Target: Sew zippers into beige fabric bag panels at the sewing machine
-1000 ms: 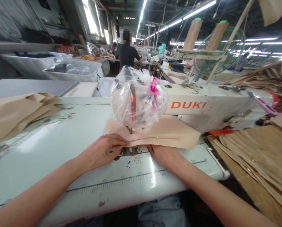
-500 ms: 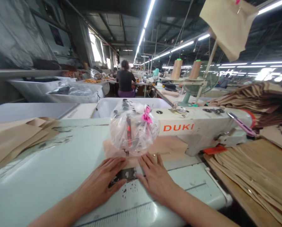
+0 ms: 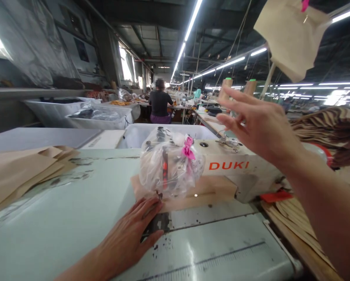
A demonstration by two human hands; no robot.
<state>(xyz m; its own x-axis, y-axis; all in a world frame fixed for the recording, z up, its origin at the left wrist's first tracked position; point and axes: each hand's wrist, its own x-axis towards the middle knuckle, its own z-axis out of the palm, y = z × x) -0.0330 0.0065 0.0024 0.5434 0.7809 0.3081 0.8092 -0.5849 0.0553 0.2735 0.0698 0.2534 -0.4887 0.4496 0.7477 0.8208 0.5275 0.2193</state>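
My left hand point(image 3: 131, 234) lies flat and open on the pale green table, fingertips touching the near edge of a beige fabric piece point(image 3: 204, 193) under the needle. The head of the white DUKI sewing machine point(image 3: 236, 171) is wrapped in a clear plastic bag point(image 3: 169, 168) tied with a pink ribbon. My right hand point(image 3: 259, 125) is raised in the air above the machine's arm, fingers spread and open, holding nothing.
Beige fabric pieces point(image 3: 19, 171) are piled at the left of the table point(image 3: 60, 218). More cut pieces are stacked at the right point(image 3: 298, 226) and behind point(image 3: 330, 128). White bins point(image 3: 99, 117) stand behind. A person in black point(image 3: 159, 105) sits far off, back turned.
My right hand has lifted off the fabric and risen above the machine. The fabric has moved farther back under the needle. My left hand stays flat on the table.
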